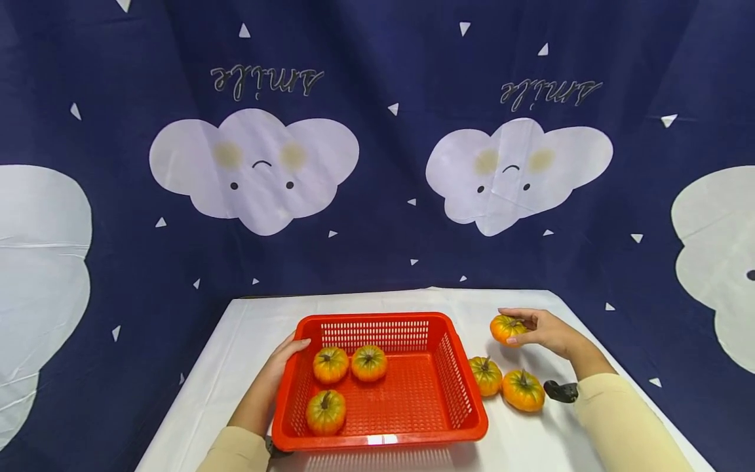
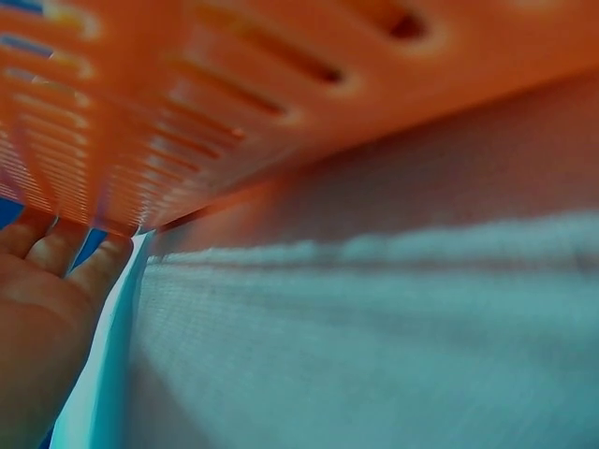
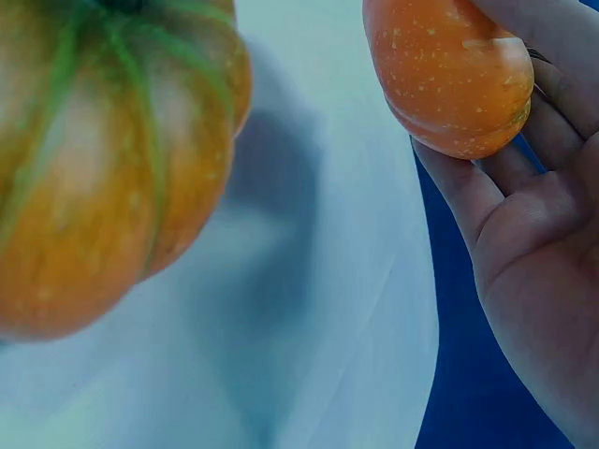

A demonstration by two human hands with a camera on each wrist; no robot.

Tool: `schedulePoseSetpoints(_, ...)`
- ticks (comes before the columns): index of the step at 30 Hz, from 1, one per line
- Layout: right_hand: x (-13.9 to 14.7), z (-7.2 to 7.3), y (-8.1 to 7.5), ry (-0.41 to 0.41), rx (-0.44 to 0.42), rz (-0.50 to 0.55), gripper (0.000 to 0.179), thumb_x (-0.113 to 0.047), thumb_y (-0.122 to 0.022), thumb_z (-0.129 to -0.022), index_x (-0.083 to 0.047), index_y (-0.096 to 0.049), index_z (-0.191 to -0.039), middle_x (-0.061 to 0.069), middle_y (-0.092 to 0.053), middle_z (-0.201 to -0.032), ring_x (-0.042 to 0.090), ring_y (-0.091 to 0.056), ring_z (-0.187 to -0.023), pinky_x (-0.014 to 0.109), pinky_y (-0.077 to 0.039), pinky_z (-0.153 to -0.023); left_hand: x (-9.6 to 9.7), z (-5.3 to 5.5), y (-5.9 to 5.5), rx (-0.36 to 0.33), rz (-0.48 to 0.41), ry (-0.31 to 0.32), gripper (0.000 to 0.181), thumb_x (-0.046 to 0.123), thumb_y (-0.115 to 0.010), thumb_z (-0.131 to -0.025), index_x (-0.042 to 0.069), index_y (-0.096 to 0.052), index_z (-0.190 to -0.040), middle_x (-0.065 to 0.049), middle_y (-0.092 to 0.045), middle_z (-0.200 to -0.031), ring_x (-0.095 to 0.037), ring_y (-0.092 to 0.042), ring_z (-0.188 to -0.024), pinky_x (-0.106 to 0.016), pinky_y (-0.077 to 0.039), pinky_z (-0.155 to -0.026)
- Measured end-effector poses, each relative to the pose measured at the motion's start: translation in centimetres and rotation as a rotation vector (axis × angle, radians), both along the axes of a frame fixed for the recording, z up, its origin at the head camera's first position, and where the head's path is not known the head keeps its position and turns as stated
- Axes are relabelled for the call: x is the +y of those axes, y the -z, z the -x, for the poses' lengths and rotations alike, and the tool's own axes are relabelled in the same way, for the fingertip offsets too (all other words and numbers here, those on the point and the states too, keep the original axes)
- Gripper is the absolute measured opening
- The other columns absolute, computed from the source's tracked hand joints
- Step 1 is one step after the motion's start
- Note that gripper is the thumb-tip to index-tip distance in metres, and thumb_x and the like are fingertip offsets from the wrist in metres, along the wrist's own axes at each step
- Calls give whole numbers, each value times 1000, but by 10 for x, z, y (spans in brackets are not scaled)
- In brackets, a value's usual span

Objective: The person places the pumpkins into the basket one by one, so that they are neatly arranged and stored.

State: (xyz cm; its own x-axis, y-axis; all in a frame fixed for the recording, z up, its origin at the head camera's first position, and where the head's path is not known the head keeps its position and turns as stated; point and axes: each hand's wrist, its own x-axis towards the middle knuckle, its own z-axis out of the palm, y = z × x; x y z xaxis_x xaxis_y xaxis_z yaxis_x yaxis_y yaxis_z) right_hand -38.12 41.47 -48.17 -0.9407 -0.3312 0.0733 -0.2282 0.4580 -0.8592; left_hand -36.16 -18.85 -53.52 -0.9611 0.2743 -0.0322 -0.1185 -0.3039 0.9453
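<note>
My right hand (image 1: 550, 333) grips a small orange pumpkin (image 1: 506, 329) between thumb and fingers, raised over the right part of the table. In the right wrist view that pumpkin (image 3: 454, 79) shows its smooth orange side against the fingers. At the red plastic basket (image 1: 383, 440), my left hand (image 1: 282, 360) holds the left wall, thumb over the rim. The left wrist view has the fingertips (image 2: 112, 257) against the slotted outer wall. Inside the basket sit three pumpkins: one at back left (image 1: 330, 365), another beside it (image 1: 369, 364), and one at front left (image 1: 326, 413).
Two more pumpkins stand on the white table right of the basket: one close to its wall (image 1: 487, 377), the other (image 1: 523, 391) nearer my right wrist. A dark blue curtain (image 1: 377, 262) with white clouds hangs behind and at both sides of the white-covered table (image 1: 206, 393).
</note>
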Motion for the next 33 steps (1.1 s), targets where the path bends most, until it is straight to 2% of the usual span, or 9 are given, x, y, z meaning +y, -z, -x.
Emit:
schedulePoseSetpoints(4, -6, 0, 4, -11, -2, -6, 73, -10, -87, -87, 2, -54, -151, 25, -60, -140, 22, -66, -112, 29, -57, -92, -2, -8, 5, -20, 4, -4, 60, 22, -47, -108, 14, -27, -165, -24, -45, -155, -33, -56, -130, -55, -52, -102)
schedulePoseSetpoints(8, -13, 4, -2, -13, 18, 6, 73, -10, -87, -86, 3, -55, -150, 24, -62, -138, 22, -67, -111, 30, -58, -90, -3, -10, 7, -30, 13, -16, 61, 24, -50, -108, 17, -29, -165, -23, -45, -156, -35, -56, -131, -56, -52, -101)
schedulePoseSetpoints(14, -24, 12, -20, -38, 79, 0, 72, -9, -88, -86, 3, -55, -149, 20, -64, -137, 20, -67, -111, 28, -57, -91, 0, -5, 2, -27, -11, -20, 62, 25, -53, -107, 18, -31, -164, -23, -43, -158, -39, -51, -137, -58, -51, -101)
schedulePoseSetpoints(18, -29, 16, -30, -58, 93, 16, 71, -6, -86, -86, 5, -55, -149, 23, -62, -139, 21, -67, -111, 28, -57, -92, 2, -2, -2, -19, -25, -22, 61, 25, -53, -106, 18, -32, -164, -24, -42, -158, -41, -49, -138, -59, -51, -101)
schedulePoseSetpoints(21, -33, 18, -33, -79, 81, 20, 72, -6, -86, -87, 5, -53, -150, 25, -59, -142, 22, -67, -112, 29, -56, -93, 1, -2, -3, -9, -23, -11, 61, 24, -51, -107, 18, -31, -164, -24, -42, -158, -39, -50, -137, -58, -51, -102)
schedulePoseSetpoints(26, -34, 19, -34, -92, 73, 22, 72, -7, -85, -87, 2, -53, -151, 20, -62, -141, 24, -68, -110, 31, -57, -93, 1, 2, -2, 12, -24, 20, 59, 23, -47, -109, 15, -28, -165, -25, -41, -157, -35, -54, -133, -55, -51, -103)
schedulePoseSetpoints(33, -41, 18, -35, -116, 47, 32, 73, -7, -85, -88, -1, -53, -153, 19, -64, -137, 28, -68, -111, 34, -58, -93, 0, 1, 0, 17, -8, 19, 60, 22, -46, -109, 13, -27, -165, -25, -45, -154, -34, -56, -130, -55, -52, -102)
